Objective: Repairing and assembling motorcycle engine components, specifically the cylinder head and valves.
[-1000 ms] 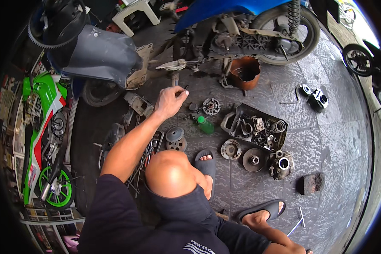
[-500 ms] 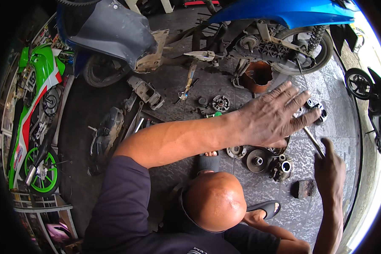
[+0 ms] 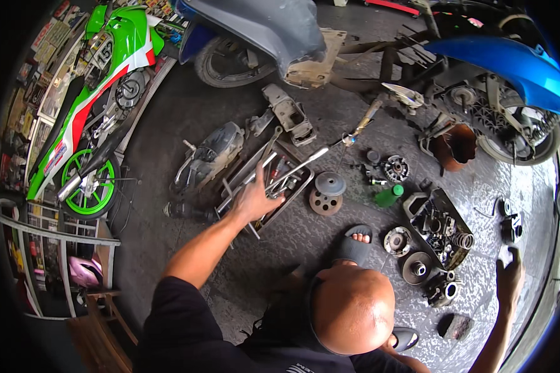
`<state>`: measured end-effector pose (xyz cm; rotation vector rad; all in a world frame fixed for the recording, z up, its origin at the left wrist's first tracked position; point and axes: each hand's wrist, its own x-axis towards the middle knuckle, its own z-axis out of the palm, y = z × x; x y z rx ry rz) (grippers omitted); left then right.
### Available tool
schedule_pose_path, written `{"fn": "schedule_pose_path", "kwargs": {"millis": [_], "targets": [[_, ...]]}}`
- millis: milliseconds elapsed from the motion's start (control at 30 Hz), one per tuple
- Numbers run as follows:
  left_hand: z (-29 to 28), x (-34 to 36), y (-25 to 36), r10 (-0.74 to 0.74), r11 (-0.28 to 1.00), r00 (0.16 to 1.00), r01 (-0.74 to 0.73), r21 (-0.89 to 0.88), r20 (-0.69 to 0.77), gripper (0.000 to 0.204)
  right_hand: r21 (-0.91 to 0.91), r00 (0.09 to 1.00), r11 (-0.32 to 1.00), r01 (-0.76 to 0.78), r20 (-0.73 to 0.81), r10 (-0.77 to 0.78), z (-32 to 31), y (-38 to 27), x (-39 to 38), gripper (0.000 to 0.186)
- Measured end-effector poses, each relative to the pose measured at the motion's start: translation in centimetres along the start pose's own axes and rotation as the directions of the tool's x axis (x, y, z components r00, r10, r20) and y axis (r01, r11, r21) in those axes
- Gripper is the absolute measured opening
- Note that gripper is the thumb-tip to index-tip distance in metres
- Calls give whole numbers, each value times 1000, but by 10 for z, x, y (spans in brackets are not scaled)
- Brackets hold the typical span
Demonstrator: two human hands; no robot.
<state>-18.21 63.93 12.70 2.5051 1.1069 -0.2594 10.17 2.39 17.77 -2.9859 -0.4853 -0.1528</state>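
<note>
**Hand on the tool tray, workshop floor**

Grey, oil-stained concrete floor (image 3: 330, 242) spread beneath you, littered with engine parts. At its far edge stood a stripped scooter with a blue rear panel (image 3: 510, 62) and a grey front cover (image 3: 261, 25); along the left edge leaned a green, white and red motorcycle fairing (image 3: 87, 105) with a green wheel (image 3: 90, 183).

Your left hand (image 3: 255, 202) reached out to a shallow metal tool tray (image 3: 264, 186) near the middle of the floor. The tray looked dark and greasy, crowded with long wrenches and bars lying crosswise, some handles jutting past its rim. Your fingers were curled down onto the tools at the tray's near edge; whether they truly grasped one, you could not tell.

Just right of the tray lay a round pulley disc (image 3: 325, 196), and farther right a black parts tray (image 3: 442, 227) full of springs and gears.

Your right hand (image 3: 509, 280) hung at the right edge, fingers loose and released, holding nothing.
</note>
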Motion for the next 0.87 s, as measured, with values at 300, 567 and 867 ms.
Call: {"fn": "schedule_pose_path", "kwargs": {"millis": [300,567,867], "targets": [[107,17,-134,-163,982,979,172,71,-124,117,305,935,913,-270,310,172,51,90,-59,52],[98,56,-75,-29,997,956,6,-76,-293,94,157,915,954,-256,358,186,-48,-15,-46,38],[-5,72,205,483,641,701,-692,-333,-525,66,162,940,987,-10,339,-46,-180,-100,-110,54]]}}
